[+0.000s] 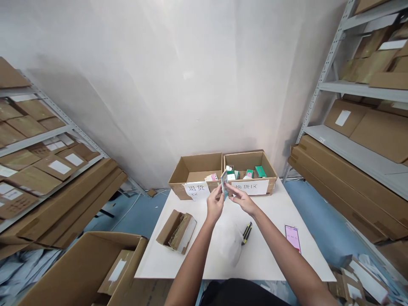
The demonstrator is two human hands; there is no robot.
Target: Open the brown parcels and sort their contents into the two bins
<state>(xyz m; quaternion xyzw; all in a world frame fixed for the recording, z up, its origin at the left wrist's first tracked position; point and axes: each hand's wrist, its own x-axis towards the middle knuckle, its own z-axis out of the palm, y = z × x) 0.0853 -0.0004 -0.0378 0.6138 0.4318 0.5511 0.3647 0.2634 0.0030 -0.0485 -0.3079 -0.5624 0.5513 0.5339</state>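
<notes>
An opened carton (188,236) lies leftmost on the white table (156,265), next the left hand (216,203) pinches a slim packet (224,178) before two labelled boxes (177,191), the right hand (242,200) gripping it too, then a cutter (247,233) and, farther right, a lit phone (292,238).

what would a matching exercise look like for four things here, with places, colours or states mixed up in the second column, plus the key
Column one
1. small packet
2. phone
3. small brown carton
4. utility knife

Column two
A. black and yellow
B. held up between the left hand and the right hand
C. open, on the left part of the white table
D. lying with its pink screen facing up

Right pairs: 1-B, 2-D, 3-C, 4-A
</notes>
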